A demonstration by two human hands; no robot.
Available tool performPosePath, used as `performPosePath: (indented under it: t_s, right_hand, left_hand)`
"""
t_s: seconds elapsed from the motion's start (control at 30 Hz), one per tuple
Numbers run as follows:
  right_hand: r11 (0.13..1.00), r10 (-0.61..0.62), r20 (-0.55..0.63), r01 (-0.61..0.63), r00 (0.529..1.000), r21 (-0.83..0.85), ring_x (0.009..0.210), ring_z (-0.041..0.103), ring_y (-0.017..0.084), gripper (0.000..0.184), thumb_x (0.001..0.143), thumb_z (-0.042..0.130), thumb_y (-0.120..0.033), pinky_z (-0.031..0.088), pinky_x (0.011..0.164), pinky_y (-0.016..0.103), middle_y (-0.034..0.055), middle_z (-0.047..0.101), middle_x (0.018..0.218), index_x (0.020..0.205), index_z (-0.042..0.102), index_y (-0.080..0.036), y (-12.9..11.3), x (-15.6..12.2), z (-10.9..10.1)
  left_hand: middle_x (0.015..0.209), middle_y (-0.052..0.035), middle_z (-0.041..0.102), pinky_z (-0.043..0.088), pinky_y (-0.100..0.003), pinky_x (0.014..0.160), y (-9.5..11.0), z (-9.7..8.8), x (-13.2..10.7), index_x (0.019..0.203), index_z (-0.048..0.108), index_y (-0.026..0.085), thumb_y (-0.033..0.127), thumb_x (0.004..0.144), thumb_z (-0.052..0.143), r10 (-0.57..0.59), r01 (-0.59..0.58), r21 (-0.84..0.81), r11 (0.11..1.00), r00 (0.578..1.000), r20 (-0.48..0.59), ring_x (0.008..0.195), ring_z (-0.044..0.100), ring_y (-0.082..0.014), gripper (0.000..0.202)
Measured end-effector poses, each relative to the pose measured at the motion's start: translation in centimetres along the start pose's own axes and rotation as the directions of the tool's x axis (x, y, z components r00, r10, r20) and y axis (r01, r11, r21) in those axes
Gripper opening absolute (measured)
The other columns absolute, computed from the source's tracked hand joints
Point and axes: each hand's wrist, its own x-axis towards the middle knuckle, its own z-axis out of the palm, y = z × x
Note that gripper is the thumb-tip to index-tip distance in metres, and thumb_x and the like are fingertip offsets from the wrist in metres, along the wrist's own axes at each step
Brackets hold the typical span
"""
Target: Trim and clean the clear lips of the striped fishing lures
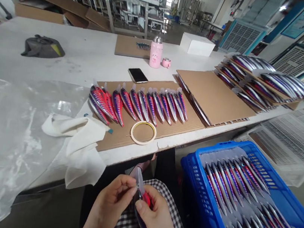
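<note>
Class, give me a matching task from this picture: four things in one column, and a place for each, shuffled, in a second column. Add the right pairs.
Things:
1. tape ring
2. phone
3. pink bottle
4. lure

Places:
A. between the left hand and right hand
B. on the cardboard's front edge
C. upright on the table, beside a small pink cap
D. flat on the table, behind the row of lures

Pairs: 1-B, 2-D, 3-C, 4-A

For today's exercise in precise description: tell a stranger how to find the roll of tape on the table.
Start at the long white table and find the cardboard sheet carrying a row of red and purple fishing lures. The roll of tape lies flat near that sheet's front edge, just below the lures: the only pale, hollow ring there.
</note>
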Motion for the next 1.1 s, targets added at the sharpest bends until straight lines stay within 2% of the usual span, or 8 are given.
performPosePath:
  t_s: [0.17,0.27,0.47,0.57,0.8,0.97,1.1]
  right_hand:
    - [0.998,-0.006,-0.02,0.005,1.0,-0.061,0.08,0.059,0.021,0.024,0.078,0.063,-0.028,0.045,0.076,0.031,0.0025,0.065,0.084,0.099,0.068,-0.017,0.2,0.0,0.0]
    - [0.995,-0.007,-0.034,0.003,0.999,-0.096,0.08,0.059,0.021,0.024,0.076,0.065,-0.025,0.045,0.075,0.03,0.0017,0.065,0.083,0.099,0.068,-0.018,0.5,0.0,0.0]
    - [0.995,0.004,-0.032,-0.007,0.999,-0.095,0.076,0.057,0.019,0.024,0.075,0.067,-0.025,0.044,0.072,0.028,0.0011,0.066,0.084,0.098,0.069,-0.019,0.7,-0.2,-0.2]
    - [0.995,0.002,-0.029,-0.005,1.0,-0.099,0.073,0.055,0.018,0.024,0.074,0.068,-0.026,0.043,0.07,0.027,0.0002,0.065,0.081,0.097,0.069,-0.019,0.7,-0.2,-0.3]
    - [0.992,0.017,-0.035,-0.021,0.999,-0.121,0.07,0.052,0.017,0.025,0.073,0.069,-0.027,0.043,0.069,0.027,-0.0008,0.061,0.078,0.096,0.069,-0.018,0.8,-0.1,-0.5]
    - [0.994,0.013,-0.026,-0.016,1.0,-0.112,0.07,0.051,0.016,0.027,0.073,0.07,-0.028,0.043,0.069,0.026,-0.0014,0.061,0.077,0.098,0.069,-0.018,0.7,-0.3,-0.5]
    - [0.994,0.016,-0.028,-0.019,0.999,-0.106,0.07,0.052,0.016,0.025,0.074,0.07,-0.028,0.043,0.069,0.026,-0.0013,0.062,0.078,0.097,0.069,-0.019,0.6,-0.3,-0.5]
  left_hand:
    - [0.079,0.0013,0.07,0.053,-0.019,0.066,-0.5,-0.4,0.0,0.086,0.062,0.023,0.025,0.079,0.062,0.116,-0.117,0.211,0.97,0.993,0.019,0.074,0.069,-0.0148,0.007]
    - [0.077,0.0013,0.07,0.054,-0.02,0.067,-0.1,-0.4,0.0,0.087,0.063,0.023,0.026,0.082,0.059,0.154,-0.16,0.318,0.934,0.987,0.043,0.072,0.07,-0.0149,0.007]
    - [0.071,0.0028,0.067,0.053,-0.018,0.06,1.1,-0.4,-0.2,0.083,0.064,0.023,0.025,0.081,0.06,0.245,-0.239,0.463,0.853,0.968,0.048,0.063,0.067,-0.0127,0.005]
    - [0.071,0.0038,0.067,0.053,-0.017,0.06,1.3,-0.4,-0.3,0.082,0.065,0.024,0.024,0.081,0.061,0.248,-0.245,0.475,0.845,0.967,0.058,0.063,0.067,-0.0119,0.004]
    - [0.075,0.0024,0.072,0.054,-0.019,0.066,1.1,-0.8,-0.2,0.085,0.065,0.024,0.027,0.082,0.061,0.12,-0.144,0.356,0.923,0.989,0.09,0.07,0.071,-0.0144,0.006]
    - [0.073,0.0019,0.071,0.053,-0.019,0.063,1.4,-0.7,-0.3,0.083,0.065,0.023,0.027,0.08,0.062,0.137,-0.159,0.362,0.919,0.987,0.085,0.066,0.07,-0.0146,0.005]
    - [0.074,0.0012,0.07,0.053,-0.021,0.065,1.8,-0.6,-0.4,0.083,0.066,0.023,0.029,0.082,0.061,0.088,-0.113,0.372,0.921,0.993,0.084,0.068,0.069,-0.0157,0.007]
